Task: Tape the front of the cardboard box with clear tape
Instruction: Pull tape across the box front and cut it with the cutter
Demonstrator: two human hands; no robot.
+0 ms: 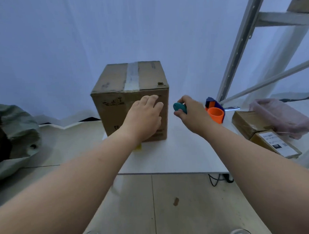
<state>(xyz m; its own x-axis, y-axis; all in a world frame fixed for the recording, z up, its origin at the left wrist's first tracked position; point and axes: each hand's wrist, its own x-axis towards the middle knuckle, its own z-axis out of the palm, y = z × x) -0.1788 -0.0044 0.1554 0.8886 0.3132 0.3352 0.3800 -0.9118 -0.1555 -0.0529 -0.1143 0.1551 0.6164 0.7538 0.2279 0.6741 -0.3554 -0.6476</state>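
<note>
A brown cardboard box (114,111) stands upright on the white table (178,151), with a strip of clear tape running along its top seam. My left hand (143,117) lies flat against the box's front face, fingers spread toward its right edge. My right hand (190,110) hovers just right of the box, closed around a small teal tool (180,107). An orange and blue tape dispenser (215,112) sits on the table behind my right hand.
Two small parcels (264,135) and a pink plastic bag (283,116) lie at the table's right. A metal shelf frame (239,47) rises at the back right. A grey-green sack (13,137) rests on the floor at left. A small yellow object (138,146) peeks out under my left forearm.
</note>
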